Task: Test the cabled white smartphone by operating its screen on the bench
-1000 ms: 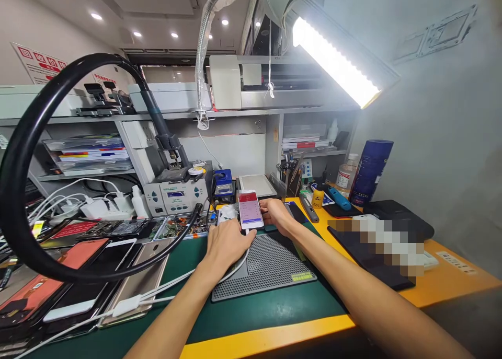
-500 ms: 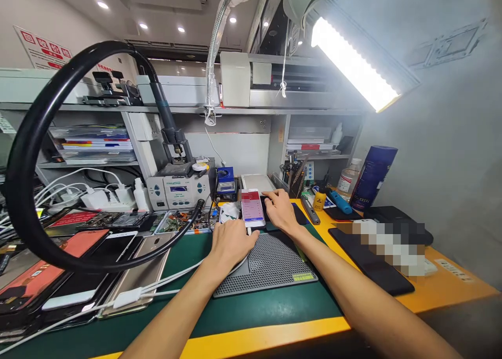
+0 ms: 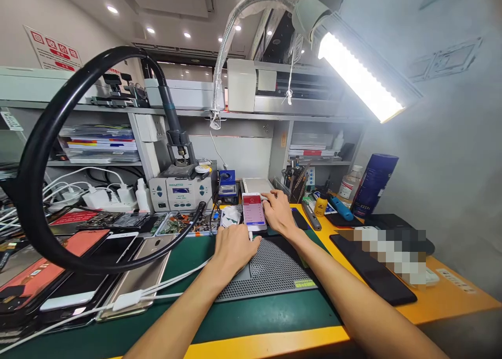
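A white smartphone (image 3: 254,212) with a lit pink and red screen lies at the far edge of a grey perforated mat (image 3: 274,275). The white plug of a charging cable (image 3: 250,235) meets its lower end. My left hand (image 3: 234,250) is closed round this plug, thumb on the right; its other fingertips are hidden. At the phone's right edge is my right hand (image 3: 279,212), fingers bent and gripping the side, thumb mostly out of sight. The white cables (image 3: 172,283) run left from under my left wrist to a white splitter (image 3: 127,300).
Several phones (image 3: 129,275) lie at the left under a thick black hose loop (image 3: 29,192). Behind stand a soldering station (image 3: 182,192) and a tray of small parts (image 3: 184,223). A bright lamp (image 3: 358,77) hangs overhead. On the right are a black slab (image 3: 372,267) and bottles (image 3: 349,184).
The view has tilted up slightly, so the background sits lower. Both hands stay at the phone in nearly the same pose, and the screen looks the same.
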### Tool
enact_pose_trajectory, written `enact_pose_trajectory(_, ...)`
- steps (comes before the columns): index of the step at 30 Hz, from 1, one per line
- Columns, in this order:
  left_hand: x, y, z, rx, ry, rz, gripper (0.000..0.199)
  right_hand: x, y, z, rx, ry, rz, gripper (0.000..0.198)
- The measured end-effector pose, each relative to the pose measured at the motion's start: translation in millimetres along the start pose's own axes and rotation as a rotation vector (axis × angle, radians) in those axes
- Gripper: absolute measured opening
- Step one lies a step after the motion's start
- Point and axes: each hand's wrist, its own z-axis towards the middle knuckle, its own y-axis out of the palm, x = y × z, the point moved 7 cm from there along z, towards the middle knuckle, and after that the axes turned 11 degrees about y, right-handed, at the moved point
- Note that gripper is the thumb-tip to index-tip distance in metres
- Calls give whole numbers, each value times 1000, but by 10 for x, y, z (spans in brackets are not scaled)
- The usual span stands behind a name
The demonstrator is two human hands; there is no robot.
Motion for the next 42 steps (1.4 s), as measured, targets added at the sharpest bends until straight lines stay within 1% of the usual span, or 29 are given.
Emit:
enact_pose_trajectory(7,-6,10,0,7,9,6,34,67,30,21,9,-39,7,43)
enact_pose_trajectory(13,-6,3,0,10,10,4,33,14,28,-26,-9,-61,-12,44)
enact_pose_trajectory(18,-12,20,1,6,9,16,34,-36,50,-67,-65,-62,-88,45)
enact_pose_trajectory(20,-12,18,2,7,7,14,34,-49,34,-72,-65,-59,-99,46)
enact_pose_trajectory(27,-9,9,6,6,1,-1,33,-8,-14,-50,-9,-22,11,45)
enact_pose_trajectory(30,-24,10,5,23,4,-3,32,45,-26,-17,19,25,131,44)
enact_pose_trajectory(33,-30,-2,-1,35,4,-7,31,128,-71,25,59,133,269,42)
enact_pose_trajectory(37,-31,-55,-4,41,-2,-1,29,231,-92,59,31,284,427,37)
enact_pose_trajectory(40,-100,-116,5,48,-59,-5,24,287,-74,69,3,353,546,33)
enact_pose_trajectory(42,-180,-160,11,75,-116,-33,22,318,-50,74,-3,376,620,31)
